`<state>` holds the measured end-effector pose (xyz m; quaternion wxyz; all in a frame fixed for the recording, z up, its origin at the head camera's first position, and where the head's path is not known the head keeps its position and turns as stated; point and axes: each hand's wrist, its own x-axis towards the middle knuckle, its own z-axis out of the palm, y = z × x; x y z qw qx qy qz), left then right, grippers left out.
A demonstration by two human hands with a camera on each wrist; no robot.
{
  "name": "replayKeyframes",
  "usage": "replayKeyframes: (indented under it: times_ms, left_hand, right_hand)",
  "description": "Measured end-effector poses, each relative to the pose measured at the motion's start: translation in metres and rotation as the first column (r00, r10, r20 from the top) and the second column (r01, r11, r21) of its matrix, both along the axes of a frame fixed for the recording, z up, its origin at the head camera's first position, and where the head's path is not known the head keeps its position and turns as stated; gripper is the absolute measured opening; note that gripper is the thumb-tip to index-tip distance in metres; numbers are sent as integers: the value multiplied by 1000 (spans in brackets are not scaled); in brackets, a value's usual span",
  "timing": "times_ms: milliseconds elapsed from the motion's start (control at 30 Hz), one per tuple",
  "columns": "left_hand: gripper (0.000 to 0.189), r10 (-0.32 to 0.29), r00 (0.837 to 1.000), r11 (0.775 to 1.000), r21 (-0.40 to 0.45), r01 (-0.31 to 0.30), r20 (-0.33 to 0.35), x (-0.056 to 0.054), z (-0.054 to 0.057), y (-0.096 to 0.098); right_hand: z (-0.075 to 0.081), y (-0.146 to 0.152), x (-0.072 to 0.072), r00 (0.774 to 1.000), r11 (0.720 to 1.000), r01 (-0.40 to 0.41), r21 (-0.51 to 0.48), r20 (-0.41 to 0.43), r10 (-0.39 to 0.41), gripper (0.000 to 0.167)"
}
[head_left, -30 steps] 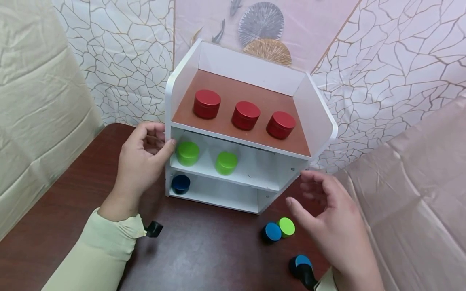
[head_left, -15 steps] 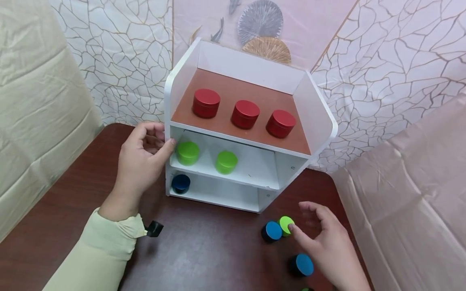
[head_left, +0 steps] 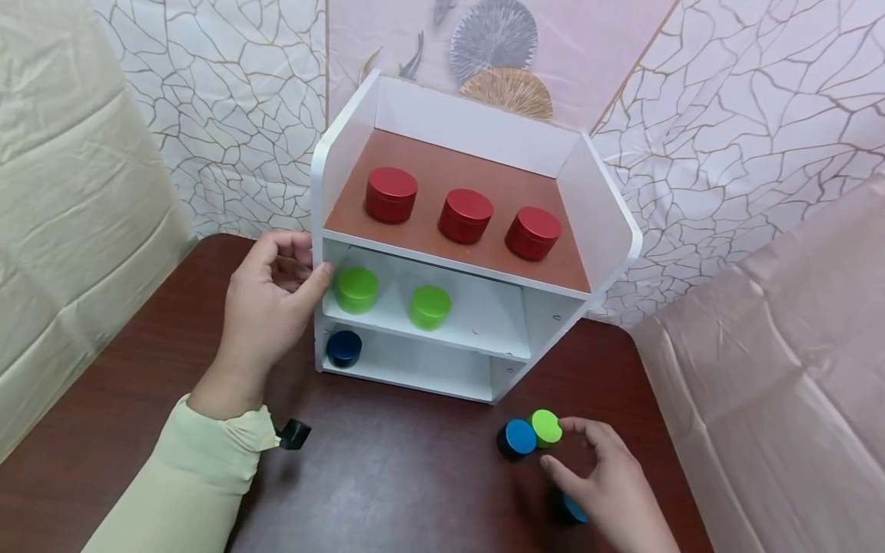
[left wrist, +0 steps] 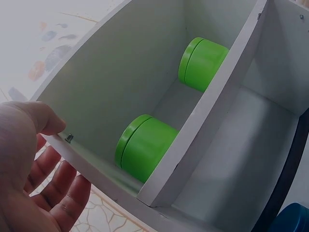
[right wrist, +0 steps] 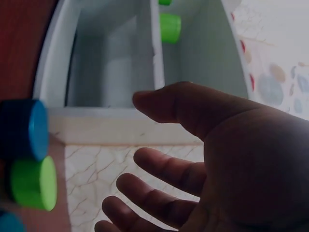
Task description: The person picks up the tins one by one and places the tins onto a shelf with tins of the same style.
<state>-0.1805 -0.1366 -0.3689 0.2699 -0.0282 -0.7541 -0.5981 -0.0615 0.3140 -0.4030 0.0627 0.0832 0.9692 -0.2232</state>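
My left hand (head_left: 307, 261) grips the left wall of a white three-level shelf (head_left: 325, 192), thumb on its front edge; in the left wrist view the left hand (left wrist: 38, 164) has its fingers behind the panel. Three red tins (head_left: 468, 216) stand on top. Two green tins (head_left: 356, 289) (left wrist: 145, 152) occupy the middle level and a dark blue tin (head_left: 343, 348) the bottom one. My right hand (head_left: 563, 445) hovers over the table with loose fingers and holds nothing. It is close to a green tin (head_left: 546, 427) and a blue tin (head_left: 517, 438), and half covers another blue tin (head_left: 572, 509).
The shelf stands on a dark brown table (head_left: 387, 476) against a crackle-patterned wall. Pale cloth hangs at the left, and pink cloth (head_left: 760, 369) crowds the table's right edge. A small black piece (head_left: 293, 434) sits at my left wrist.
My right hand has dropped from beside the shelf's right wall to the table by the loose tins and now partly hides the nearer blue tin. The left hand has stayed put.
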Motion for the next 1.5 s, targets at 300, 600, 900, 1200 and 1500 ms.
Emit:
replayKeyframes:
  times_ms: [300,600,900,1200,1500]
  left_hand:
    - [39,10,1000,1000,-6,-10,1,0,1,1]
    - [39,-1,1000,1000,-7,1,1,-2,-1,1]
    - [38,3,1000,1000,-7,-3,-5,-1,0,0]
    - [38,-4,1000,1000,-2,4,0,0,1,1]
    - [38,4,1000,1000,-8,-4,-3,1,1,1]
  right_hand:
    - [-25,23,3,990,1000,27,5,142,-27,78]
    - [-43,39,7,965,999,45,21,257,-49,92]
    - [-49,42,11,960,1000,-2,18,281,-3,87]
    - [-53,53,18,951,1000,20,-8,308,-16,88]
    - [-59,60,18,946,998,63,-3,320,-58,84]
